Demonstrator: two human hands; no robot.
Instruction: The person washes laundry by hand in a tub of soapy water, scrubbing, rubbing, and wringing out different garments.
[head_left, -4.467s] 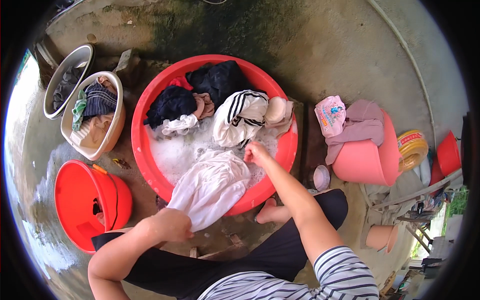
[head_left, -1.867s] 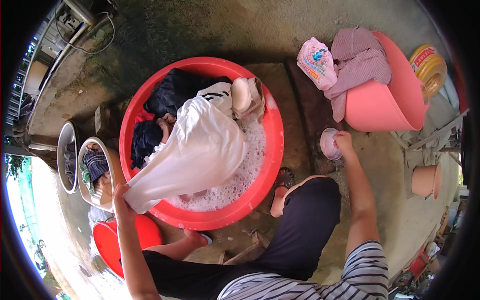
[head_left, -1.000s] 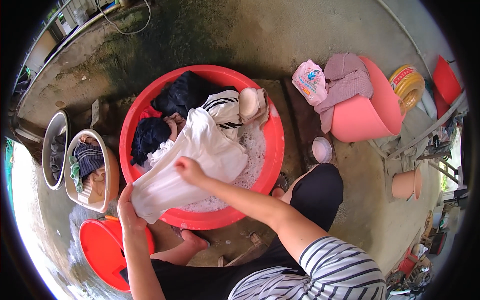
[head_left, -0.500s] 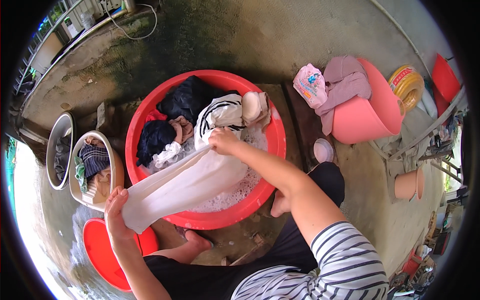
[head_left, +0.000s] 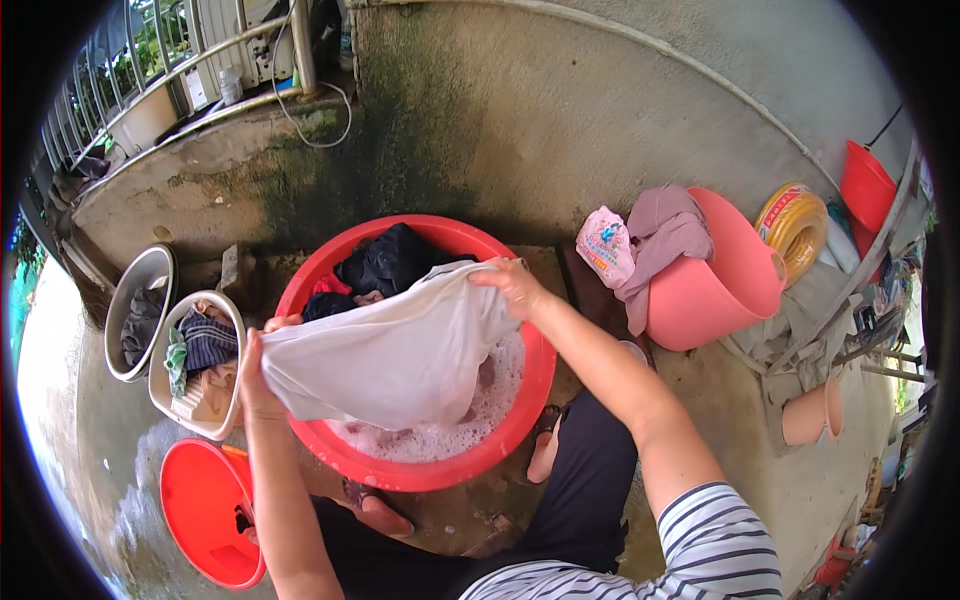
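A wet white garment (head_left: pixel 400 350) is stretched between my two hands above a big red tub (head_left: pixel 440 478). My left hand (head_left: pixel 258 372) grips its left end near the tub's left rim. At the upper right corner my right hand (head_left: pixel 512 288) is closed on the cloth. Under the garment, sudsy water (head_left: pixel 490 400) shows at the front and right of the tub. Dark clothes (head_left: pixel 395 258) lie heaped at the tub's back, next to a bit of red cloth (head_left: pixel 330 288). The raised garment hides the rest of the laundry.
Left of the tub stand a beige basin (head_left: pixel 215 425) and a grey basin (head_left: pixel 125 372), both holding clothes. A red bucket (head_left: pixel 200 500) is at the near left. A pink basket (head_left: pixel 720 290) with mauve cloth and a pink packet (head_left: pixel 605 245) stand to the right, beside a coiled yellow hose (head_left: pixel 795 235).
My right hand has moved right and up the garment, which is now spread wider over the tub. My left hand has risen slightly. The view has tilted up, showing more wall.
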